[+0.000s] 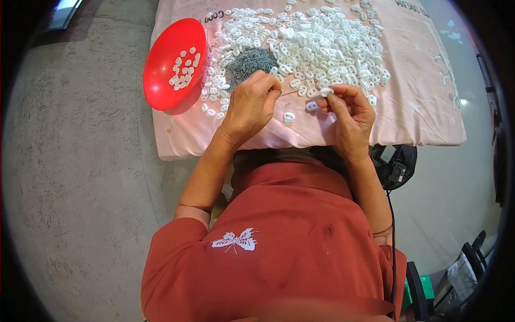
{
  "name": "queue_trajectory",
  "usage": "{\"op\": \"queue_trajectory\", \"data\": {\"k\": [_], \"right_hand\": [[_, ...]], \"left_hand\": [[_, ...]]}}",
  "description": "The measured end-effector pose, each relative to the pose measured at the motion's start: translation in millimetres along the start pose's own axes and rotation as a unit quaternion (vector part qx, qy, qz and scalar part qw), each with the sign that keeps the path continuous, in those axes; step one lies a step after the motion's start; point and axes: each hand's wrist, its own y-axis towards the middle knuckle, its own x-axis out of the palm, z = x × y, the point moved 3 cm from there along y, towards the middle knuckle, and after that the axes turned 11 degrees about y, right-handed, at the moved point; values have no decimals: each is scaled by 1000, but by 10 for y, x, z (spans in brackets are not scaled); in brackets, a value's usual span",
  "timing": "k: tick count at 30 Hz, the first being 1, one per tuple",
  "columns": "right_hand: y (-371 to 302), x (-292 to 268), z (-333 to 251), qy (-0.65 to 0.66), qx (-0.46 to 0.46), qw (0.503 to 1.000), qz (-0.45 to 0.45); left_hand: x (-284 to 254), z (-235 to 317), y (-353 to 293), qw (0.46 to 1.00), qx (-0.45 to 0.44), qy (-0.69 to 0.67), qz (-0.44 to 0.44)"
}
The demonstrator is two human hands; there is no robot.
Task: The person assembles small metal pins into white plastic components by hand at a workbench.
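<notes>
My right hand (354, 115) pinches a small white plastic piece (326, 92) between thumb and fingers, just above the cloth. My left hand (251, 104) is closed in a pinch beside the grey pile; what its fingertips hold, if anything, is hidden. That pile (249, 63) is made of small grey metal parts that look like springs. A large heap of white oval plastic pieces (327, 45), many with two holes, spreads beyond both hands. One loose white two-holed piece (289, 117) lies between my hands, and another (311, 106) lies close to my right fingers.
A red bowl (161, 80) at the left of the table holds several small white pieces (183, 80). Pale pink cloth (413, 121) covers the table, whose near edge runs under my wrists. A dark bag or pouch with small devices (396, 166) is below the edge, right of my forearm.
</notes>
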Motion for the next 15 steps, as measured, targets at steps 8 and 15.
{"op": "queue_trajectory", "data": {"k": [8, 15], "right_hand": [[-3, -29, -24, 33, -89, 993, 72], [-6, -47, -33, 29, -102, 989, 106]], "left_hand": [[-9, -67, 31, 1000, 4, 6, 6], [123, 86, 81, 999, 28, 15, -20]]}}
